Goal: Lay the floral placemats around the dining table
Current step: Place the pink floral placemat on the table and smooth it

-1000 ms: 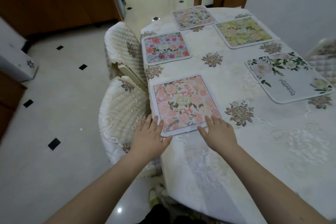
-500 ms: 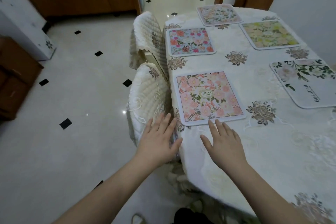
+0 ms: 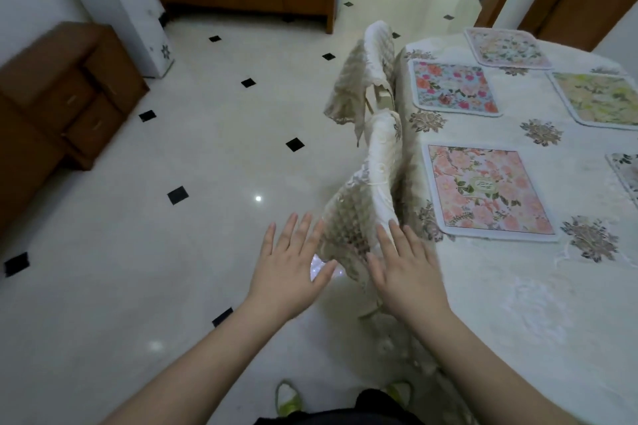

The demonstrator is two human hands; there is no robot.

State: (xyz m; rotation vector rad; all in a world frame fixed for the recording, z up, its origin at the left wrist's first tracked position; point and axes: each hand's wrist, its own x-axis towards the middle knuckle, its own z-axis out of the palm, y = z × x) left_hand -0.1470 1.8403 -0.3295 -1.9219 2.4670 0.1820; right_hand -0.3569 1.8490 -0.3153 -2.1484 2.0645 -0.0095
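The cloth-covered counter (image 3: 518,304) carries the floral placemats flat along its edges — the pink placemat (image 3: 485,191) nearest, its centre label too small to read. Off the counter, left hand (image 3: 288,272) and right hand (image 3: 407,274) hover, each grip open — fingers straight, holding nothing.

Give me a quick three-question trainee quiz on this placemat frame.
1. True or false: the left hand grips the pink placemat.
2. Which mat lies just beyond the pink one along the same table edge? A) the blue placemat B) a striped one C) a plain green one
3. Fill in: the right hand is open, fingers out towards the near ____.

Key: 1 false; 2 A; 3 chair.
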